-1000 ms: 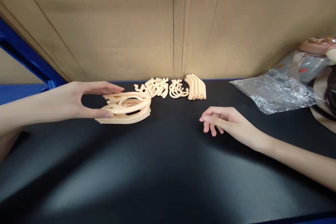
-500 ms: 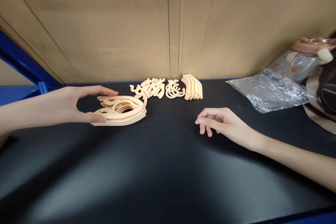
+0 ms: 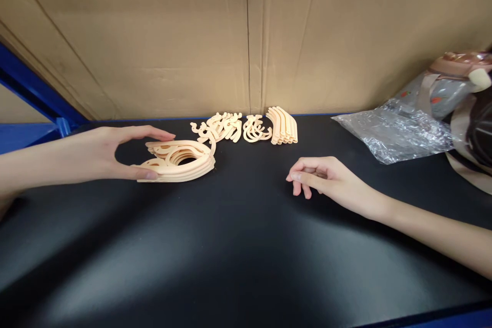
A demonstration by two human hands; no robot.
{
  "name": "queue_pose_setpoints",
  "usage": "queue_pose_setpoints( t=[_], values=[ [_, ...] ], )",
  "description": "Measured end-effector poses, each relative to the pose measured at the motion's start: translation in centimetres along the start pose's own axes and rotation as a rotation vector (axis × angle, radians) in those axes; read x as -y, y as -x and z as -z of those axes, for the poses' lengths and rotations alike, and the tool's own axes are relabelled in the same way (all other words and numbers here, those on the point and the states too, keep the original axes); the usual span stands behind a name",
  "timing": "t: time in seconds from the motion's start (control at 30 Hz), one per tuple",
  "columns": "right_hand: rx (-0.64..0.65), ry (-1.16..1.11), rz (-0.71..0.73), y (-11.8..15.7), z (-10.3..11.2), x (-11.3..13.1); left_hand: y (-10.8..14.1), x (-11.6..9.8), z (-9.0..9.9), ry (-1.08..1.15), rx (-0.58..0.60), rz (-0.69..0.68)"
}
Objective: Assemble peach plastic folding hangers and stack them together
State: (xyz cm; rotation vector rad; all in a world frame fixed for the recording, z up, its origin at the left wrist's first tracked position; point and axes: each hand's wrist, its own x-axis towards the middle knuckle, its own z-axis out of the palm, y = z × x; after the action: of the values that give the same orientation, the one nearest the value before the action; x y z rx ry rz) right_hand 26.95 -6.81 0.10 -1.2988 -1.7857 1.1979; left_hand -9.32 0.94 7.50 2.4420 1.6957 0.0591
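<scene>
At the left of the black tabletop lies a stack of beige plastic hanger parts (image 3: 188,173), curved and nested on one another, with a hook-like end sticking up at its right. My left hand (image 3: 126,154) spans this stack, thumb on the near side and fingers along the far side. Over the table to the right, my right hand (image 3: 317,177) hangs with loosely bent fingers and nothing visible in it. Behind, small beige hooks (image 3: 225,127) form a loose pile, beside a few curved pieces (image 3: 254,129) and a neat bundle of beige arm pieces (image 3: 283,125).
A crumpled clear plastic bag (image 3: 400,133) lies at the right, against a clear bottle with a pinkish lid (image 3: 446,79) and a dark object with a pale strap (image 3: 480,130). A cardboard wall (image 3: 172,36) closes the back; a blue metal frame (image 3: 34,92) stands left.
My left hand and the stack have shifted very slightly to the right, and the stack sits a little more evenly. My right hand stays almost where it was.
</scene>
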Motion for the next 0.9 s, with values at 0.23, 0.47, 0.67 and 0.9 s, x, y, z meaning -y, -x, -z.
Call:
queue_pose_setpoints(
  t=[0.23, 0.47, 0.67, 0.9],
  values=[
    [0.008, -0.002, 0.011, 0.0, 0.0, -0.1, -0.1, 0.2, 0.0, 0.000, 0.026, 0.005],
    [0.013, -0.002, 0.011, -0.1, 0.0, -0.1, -0.1, 0.8, -0.5, 0.025, -0.010, -0.031],
    [0.013, 0.007, 0.016, -0.1, 0.1, -0.1, -0.3, 1.6, -0.7, -0.013, 0.011, -0.063],
    [0.016, 0.009, 0.011, 0.0, 0.0, -0.1, -0.5, 1.9, -0.6, -0.032, 0.024, -0.061]
  ],
)
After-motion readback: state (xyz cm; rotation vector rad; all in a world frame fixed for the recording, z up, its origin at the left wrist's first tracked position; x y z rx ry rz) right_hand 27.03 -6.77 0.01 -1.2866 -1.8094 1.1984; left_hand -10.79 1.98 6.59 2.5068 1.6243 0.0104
